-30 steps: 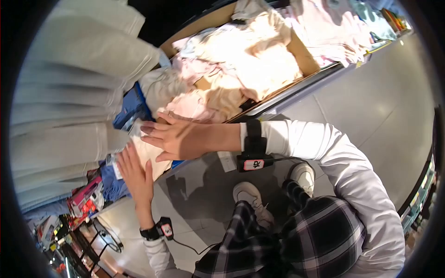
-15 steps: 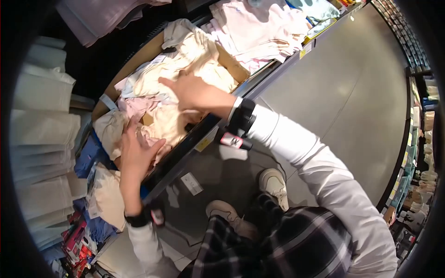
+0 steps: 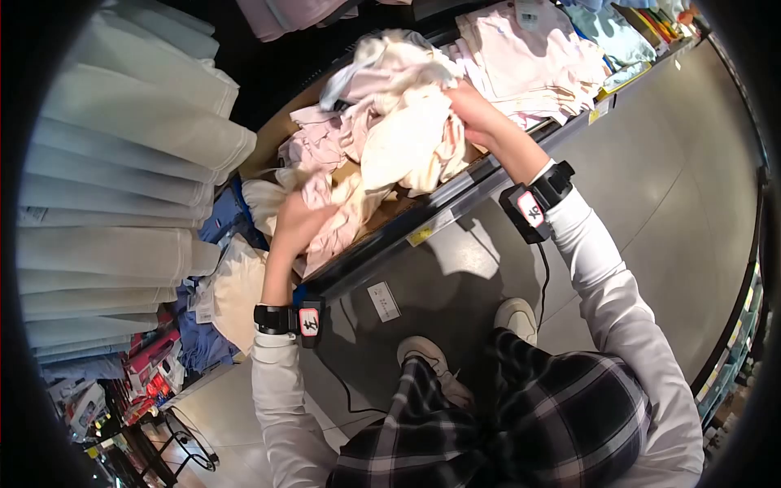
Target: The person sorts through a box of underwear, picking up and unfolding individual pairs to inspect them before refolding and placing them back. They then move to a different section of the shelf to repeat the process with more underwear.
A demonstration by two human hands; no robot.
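Observation:
A heap of crumpled cream garments (image 3: 403, 150) and pink garments (image 3: 317, 138) lies in a cardboard box (image 3: 277, 134) on the shelf. My right hand (image 3: 476, 114) grips the bunched cream cloth at the heap's right side; its fingertips are hidden in the folds. At the near left of the box, my left hand (image 3: 303, 224) is closed on a pale pink garment (image 3: 346, 215), slightly smeared by motion. A pale blue-grey piece of cloth (image 3: 366, 69) lies bunched at the top of the heap.
Folded pink clothes (image 3: 521, 61) lie right of the box. White garments (image 3: 154, 106) hang at the left. A cream garment in clear wrapping (image 3: 240, 293) and blue clothes (image 3: 203, 337) are below them. The shelf edge (image 3: 455, 195) runs diagonally above the floor, where a white label (image 3: 383, 302) shows.
My right hand has gone from spread above the heap to gripping its right side, and the cloth is bunched up. My left hand has closed on cloth. The view has shifted left.

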